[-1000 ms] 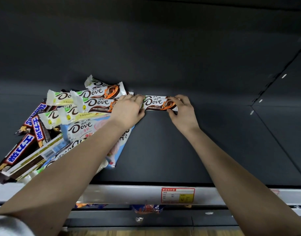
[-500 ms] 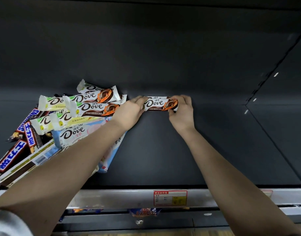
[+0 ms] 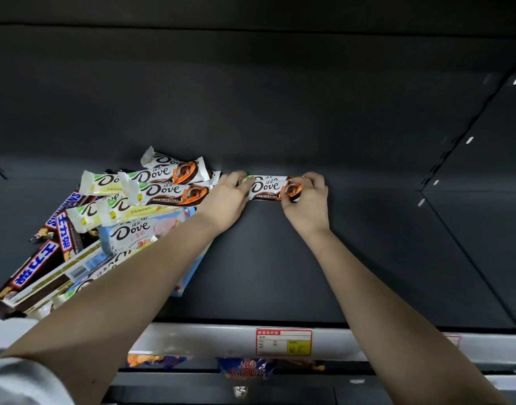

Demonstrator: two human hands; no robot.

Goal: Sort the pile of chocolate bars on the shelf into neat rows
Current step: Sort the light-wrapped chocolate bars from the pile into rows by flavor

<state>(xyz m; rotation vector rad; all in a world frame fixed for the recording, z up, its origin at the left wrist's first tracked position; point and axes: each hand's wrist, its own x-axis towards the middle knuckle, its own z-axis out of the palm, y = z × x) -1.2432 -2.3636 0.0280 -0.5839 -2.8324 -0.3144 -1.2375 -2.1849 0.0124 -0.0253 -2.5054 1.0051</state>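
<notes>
Left hand (image 3: pixel 225 197) and right hand (image 3: pixel 307 200) pinch the ends of a Dove bar (image 3: pixel 265 188) (orange-brown wrapper).

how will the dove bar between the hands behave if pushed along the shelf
Probably stiff: the Dove bar looks straight with the left hand and right hand gripping only its ends. Its glossy wrapper would likely slide easily on the smooth shelf. Being flat and slim, it should not roll or tip.
</notes>
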